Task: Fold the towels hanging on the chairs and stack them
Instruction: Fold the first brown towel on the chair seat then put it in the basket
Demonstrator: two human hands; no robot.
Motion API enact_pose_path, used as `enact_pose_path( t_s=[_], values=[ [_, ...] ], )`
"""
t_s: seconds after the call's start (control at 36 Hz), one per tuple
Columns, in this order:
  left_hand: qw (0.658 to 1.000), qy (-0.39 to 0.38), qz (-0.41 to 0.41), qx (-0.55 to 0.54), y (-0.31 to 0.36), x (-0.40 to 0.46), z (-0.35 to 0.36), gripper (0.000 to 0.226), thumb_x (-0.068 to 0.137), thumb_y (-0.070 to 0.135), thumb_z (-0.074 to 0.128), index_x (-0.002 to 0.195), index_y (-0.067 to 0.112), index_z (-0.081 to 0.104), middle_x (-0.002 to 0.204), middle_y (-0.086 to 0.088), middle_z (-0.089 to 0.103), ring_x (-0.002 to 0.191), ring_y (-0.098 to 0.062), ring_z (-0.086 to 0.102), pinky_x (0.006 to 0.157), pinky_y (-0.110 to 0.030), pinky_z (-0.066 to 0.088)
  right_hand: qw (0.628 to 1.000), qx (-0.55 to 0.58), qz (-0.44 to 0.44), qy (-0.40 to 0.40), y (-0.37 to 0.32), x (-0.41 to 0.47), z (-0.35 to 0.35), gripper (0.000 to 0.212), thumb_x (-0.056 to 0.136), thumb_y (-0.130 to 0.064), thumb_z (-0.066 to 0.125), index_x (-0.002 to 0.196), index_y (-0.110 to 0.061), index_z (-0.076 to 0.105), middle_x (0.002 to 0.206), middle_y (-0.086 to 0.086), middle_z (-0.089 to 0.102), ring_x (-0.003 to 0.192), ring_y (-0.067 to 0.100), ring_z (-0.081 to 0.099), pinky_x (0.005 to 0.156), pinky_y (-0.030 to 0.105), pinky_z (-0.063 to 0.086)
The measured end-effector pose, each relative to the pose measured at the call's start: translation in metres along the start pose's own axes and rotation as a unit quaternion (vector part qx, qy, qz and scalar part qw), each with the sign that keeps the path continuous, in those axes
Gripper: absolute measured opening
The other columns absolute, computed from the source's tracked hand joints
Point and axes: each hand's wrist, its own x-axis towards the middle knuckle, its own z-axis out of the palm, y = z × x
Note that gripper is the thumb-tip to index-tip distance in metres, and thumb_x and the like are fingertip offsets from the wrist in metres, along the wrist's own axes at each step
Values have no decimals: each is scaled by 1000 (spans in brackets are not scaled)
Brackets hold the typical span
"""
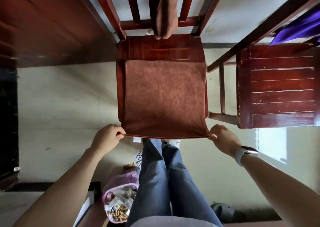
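Note:
A brown towel (164, 96) lies spread flat over the seat of the middle wooden chair (164, 48). My left hand (108, 136) pinches its near left corner and my right hand (223, 138) pinches its near right corner, so the near edge is stretched taut past the seat's front. Another brown towel (166, 11) hangs over that chair's backrest. A purple towel (299, 27) hangs on the right-hand chair (280, 86).
A dark wooden cabinet (43, 22) stands at the left. On the floor near my legs lie playing cards (138, 154), a pink plastic bag (119, 197) of small items and a dark shoe (225, 211).

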Motion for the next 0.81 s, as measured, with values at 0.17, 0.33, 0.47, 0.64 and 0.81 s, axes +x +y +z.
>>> enact_pose_path(
  t_s=[0.17, 0.33, 0.47, 0.64, 0.81],
  values=[
    [990, 37, -35, -133, 11, 29, -30, 14, 80, 5, 63, 90, 12, 71, 92, 3, 66, 84, -14, 59, 80, -23, 40, 983, 150, 79, 68, -11, 22, -25, 15, 86, -11, 58, 97, -8, 66, 102, 9, 66, 94, 28, 60, 81, 30, 44],
    [956, 79, -59, -276, 23, 73, -56, 16, 83, 3, 59, 91, 13, 68, 89, 0, 66, 86, -15, 59, 76, -17, 44, 929, 308, 157, 128, -29, 61, -61, 8, 84, -6, 57, 84, -3, 64, 81, 7, 59, 79, 22, 54, 68, 29, 43],
    [916, 141, -62, -370, 36, 120, -70, 14, 84, 5, 61, 93, 13, 67, 80, 10, 63, 71, -2, 57, 63, -4, 42, 864, 413, 183, 221, -40, 105, -78, 13, 86, -2, 54, 95, -1, 63, 88, 9, 58, 84, 20, 53, 63, 9, 44],
    [899, 173, -52, -399, 40, 174, -78, 17, 86, 6, 55, 91, 18, 67, 77, 7, 62, 70, -4, 54, 70, -20, 43, 831, 437, 205, 277, -43, 158, -83, 21, 86, -4, 50, 102, -2, 63, 94, 7, 59, 88, 15, 53, 56, -1, 38],
    [880, 207, -66, -423, 30, 210, -73, 19, 86, 8, 55, 88, 23, 67, 73, 6, 60, 70, -5, 55, 69, -24, 43, 835, 423, 193, 294, -37, 195, -89, 21, 88, -6, 49, 104, -1, 61, 93, 6, 58, 87, 14, 53, 57, -2, 38]
  ],
)
